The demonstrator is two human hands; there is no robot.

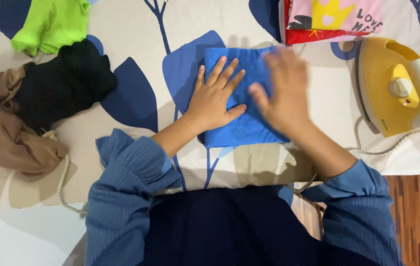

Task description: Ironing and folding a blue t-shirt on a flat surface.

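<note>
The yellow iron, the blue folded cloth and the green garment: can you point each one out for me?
yellow iron [392, 86]: head view, on its yellow top beside the dial.
blue folded cloth [242, 130]: head view, on its bare lower part between the two hands.
green garment [52, 24]: head view, on the middle of the crumpled fabric.

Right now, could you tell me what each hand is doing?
Left hand: open, flat on the folded blue cloth.
Right hand: open, blurred, on the same cloth.

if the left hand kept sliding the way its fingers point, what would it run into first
The left hand lies flat on the folded blue cloth, fingers pointing up and slightly right. Past the cloth's far edge, only the leaf-print sheet lies ahead; the way looks free to the picture's edge.
</note>
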